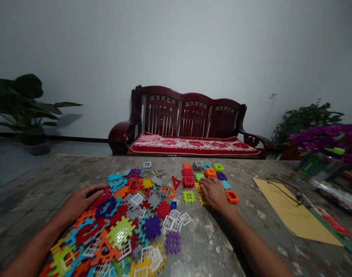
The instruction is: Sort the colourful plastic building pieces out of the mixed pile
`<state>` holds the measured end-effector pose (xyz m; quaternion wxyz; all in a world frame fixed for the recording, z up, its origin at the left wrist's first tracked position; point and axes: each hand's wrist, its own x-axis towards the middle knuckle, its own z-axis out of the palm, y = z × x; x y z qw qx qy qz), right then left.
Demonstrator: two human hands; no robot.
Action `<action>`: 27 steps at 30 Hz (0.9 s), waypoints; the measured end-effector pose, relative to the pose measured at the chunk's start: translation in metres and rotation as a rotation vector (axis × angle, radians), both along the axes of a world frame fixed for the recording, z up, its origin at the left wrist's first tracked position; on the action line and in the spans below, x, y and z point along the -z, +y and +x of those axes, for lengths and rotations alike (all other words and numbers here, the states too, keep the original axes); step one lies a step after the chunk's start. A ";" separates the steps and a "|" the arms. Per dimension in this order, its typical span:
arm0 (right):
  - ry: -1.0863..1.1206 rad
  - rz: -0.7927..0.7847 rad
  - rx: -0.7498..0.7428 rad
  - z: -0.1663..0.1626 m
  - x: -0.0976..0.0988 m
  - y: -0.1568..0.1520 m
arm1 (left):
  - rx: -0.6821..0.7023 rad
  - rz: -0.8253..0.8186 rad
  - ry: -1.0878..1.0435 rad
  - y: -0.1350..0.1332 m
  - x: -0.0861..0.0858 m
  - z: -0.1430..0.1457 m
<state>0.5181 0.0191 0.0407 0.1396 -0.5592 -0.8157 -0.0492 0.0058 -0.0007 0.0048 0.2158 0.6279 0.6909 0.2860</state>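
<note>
A big heap of flat, notched plastic building tiles (127, 223) in several colours covers the near left of the stone-patterned table (245, 234). My left hand (79, 202) rests palm down on the heap's far left edge, fingers stretched out. A smaller set of tiles (203, 173) lies in neat rows further right. My right hand (213, 192) lies flat on the near part of those rows, over yellow tiles, with an orange tile (232, 197) at its right and a lime tile (189, 196) at its left.
A tan envelope (294, 213) with black glasses (291, 189) on it lies at the right, beside a green pencil (331, 231) and purple flowers (326, 138). Beyond the table stands a dark wooden bench (187, 119) with a red cushion. A potted plant (23, 104) is at far left.
</note>
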 end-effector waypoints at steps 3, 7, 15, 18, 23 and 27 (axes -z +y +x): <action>-0.003 -0.006 0.019 -0.001 -0.002 0.001 | -0.013 0.008 -0.003 -0.002 -0.003 0.003; 0.001 -0.002 0.049 -0.002 -0.003 0.005 | -0.017 0.007 -0.029 -0.002 -0.005 0.006; -0.057 -0.009 0.099 -0.004 0.001 0.012 | -0.014 -0.001 -0.032 -0.001 -0.003 0.005; -0.058 -0.006 0.104 -0.006 -0.001 0.014 | -0.016 0.012 -0.044 -0.002 -0.005 0.005; -0.070 -0.025 0.112 -0.007 -0.004 0.019 | -0.012 0.004 -0.025 -0.001 -0.005 0.006; -0.025 -0.023 0.126 -0.004 -0.002 0.014 | -0.010 0.010 -0.003 -0.001 -0.005 0.007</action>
